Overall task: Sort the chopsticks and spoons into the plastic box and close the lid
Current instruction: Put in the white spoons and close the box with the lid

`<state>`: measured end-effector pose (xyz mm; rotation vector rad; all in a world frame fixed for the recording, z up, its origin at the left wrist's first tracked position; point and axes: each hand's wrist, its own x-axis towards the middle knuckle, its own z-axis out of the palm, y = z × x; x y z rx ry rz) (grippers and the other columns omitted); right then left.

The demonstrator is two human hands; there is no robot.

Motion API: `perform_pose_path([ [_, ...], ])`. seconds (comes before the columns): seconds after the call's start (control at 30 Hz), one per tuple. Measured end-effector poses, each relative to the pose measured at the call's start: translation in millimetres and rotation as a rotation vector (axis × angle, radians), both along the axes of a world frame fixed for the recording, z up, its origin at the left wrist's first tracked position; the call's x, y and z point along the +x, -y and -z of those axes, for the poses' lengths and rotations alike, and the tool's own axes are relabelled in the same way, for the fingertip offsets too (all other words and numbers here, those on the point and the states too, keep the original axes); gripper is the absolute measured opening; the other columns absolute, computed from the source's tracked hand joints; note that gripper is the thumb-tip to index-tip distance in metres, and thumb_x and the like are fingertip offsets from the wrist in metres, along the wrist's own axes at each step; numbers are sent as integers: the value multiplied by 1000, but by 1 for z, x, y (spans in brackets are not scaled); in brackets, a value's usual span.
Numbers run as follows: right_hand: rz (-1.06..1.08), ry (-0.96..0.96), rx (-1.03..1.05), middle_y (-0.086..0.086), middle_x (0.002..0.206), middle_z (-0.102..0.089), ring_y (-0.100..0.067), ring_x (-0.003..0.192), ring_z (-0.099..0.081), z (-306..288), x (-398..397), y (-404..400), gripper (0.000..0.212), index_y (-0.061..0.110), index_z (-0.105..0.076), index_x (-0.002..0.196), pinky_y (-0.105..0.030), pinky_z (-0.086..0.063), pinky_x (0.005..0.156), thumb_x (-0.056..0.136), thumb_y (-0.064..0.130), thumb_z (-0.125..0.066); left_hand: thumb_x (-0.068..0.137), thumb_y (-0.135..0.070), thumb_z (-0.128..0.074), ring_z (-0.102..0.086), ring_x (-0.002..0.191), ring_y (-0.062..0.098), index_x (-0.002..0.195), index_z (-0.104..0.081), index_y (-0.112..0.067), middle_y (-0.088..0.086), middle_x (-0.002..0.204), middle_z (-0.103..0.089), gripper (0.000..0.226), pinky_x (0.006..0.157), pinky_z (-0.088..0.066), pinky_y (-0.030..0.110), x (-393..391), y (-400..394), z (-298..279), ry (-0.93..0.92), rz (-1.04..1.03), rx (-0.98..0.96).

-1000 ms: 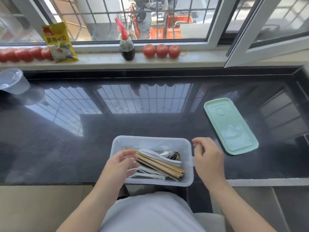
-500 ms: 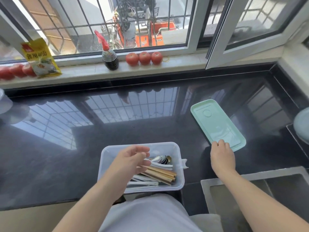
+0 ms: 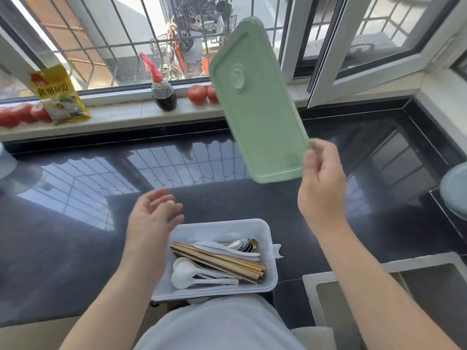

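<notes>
We hold the pale green rectangular plastic lid (image 3: 255, 97) up in the air with our right hand (image 3: 322, 183), its fingers (image 3: 319, 153) and thumb pinching the near right corner. The lid is tilted, its far end reaching up in front of the window, well above the glossy black stone tabletop (image 3: 75, 223) and clear of the box.

Our left hand (image 3: 151, 218) hovers just beside the far left corner of the translucent white rectangular plastic box (image 3: 271, 261), palm turned inward, fingers (image 3: 164, 202) loosely spread and grasping nothing.

The box sits uncovered at the near edge of the tabletop. Inside it lie the brown wooden chopsticks (image 3: 217, 261) in a bundle running diagonally, the white plastic spoons (image 3: 192, 274) beside and under them, and a shiny metal spoon (image 3: 240, 243) toward the far right corner.

On the pale windowsill (image 3: 121, 117) stand a yellow seasoning packet (image 3: 59, 94), a dark sauce bottle with a red cap (image 3: 163, 89) and red tomatoes (image 3: 198, 94), more of them at the far left. A steel sink (image 3: 404, 294) is set into the surface at the lower right.
</notes>
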<state>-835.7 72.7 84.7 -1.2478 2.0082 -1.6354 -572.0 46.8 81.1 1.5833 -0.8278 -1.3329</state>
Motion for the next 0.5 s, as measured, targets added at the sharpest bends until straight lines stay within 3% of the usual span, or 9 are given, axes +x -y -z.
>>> perform_pose_path([
  [0.1, -73, 299, 1, 10, 96, -72, -3, 87, -64, -18, 8, 14, 27, 21, -69, 104, -23, -51, 79, 108, 23, -43, 101, -18, -55, -61, 110, 12, 132, -54, -26, -4, 124, -57, 32, 99, -51, 32, 30, 13, -3, 111, -168, -155],
  [0.17, -94, 391, 127, 5, 87, -74, -9, 78, -65, -12, 10, 20, 31, 21, -73, 94, -31, -52, 73, 107, 29, -46, 103, -27, -50, -62, 111, 14, 137, -52, -28, -1, 127, -56, 34, 95, -53, 35, 48, 14, -6, 65, -256, -172],
  [0.27, -222, 345, 453, 2, 85, -76, -12, 75, -68, 11, 18, 15, 36, 19, -74, 91, -33, -53, 71, 107, 36, -46, 106, -34, -48, -68, 102, 21, 135, -58, -25, 0, 119, -67, 33, 79, -55, 38, 56, 6, -6, -33, -153, -14],
  [0.33, -333, 404, 595, -2, 87, -77, -19, 79, -71, 23, 25, 11, 38, 17, -75, 94, -38, -56, 75, 107, 37, -45, 105, -37, -50, -70, 95, 20, 128, -63, -27, -2, 114, -73, 28, 74, -56, 40, 55, -2, 1, 71, 16, 143],
  [0.4, -379, 463, 648, -7, 88, -77, -21, 78, -71, 31, 31, 9, 39, 15, -75, 93, -38, -56, 76, 107, 37, -46, 104, -38, -53, -74, 91, 22, 118, -67, -27, -2, 104, -78, 22, 76, -60, 43, 54, -13, 11, 197, 146, 218],
  [0.5, -331, 268, 651, 3, 97, -73, -15, 88, -65, 45, 35, 6, 24, 21, -72, 97, -30, -48, 74, 103, 34, -53, 105, -37, -51, -73, 89, 16, 111, -68, -27, -5, 98, -77, 20, 73, -56, 35, 50, -28, 27, 331, 149, 132],
])
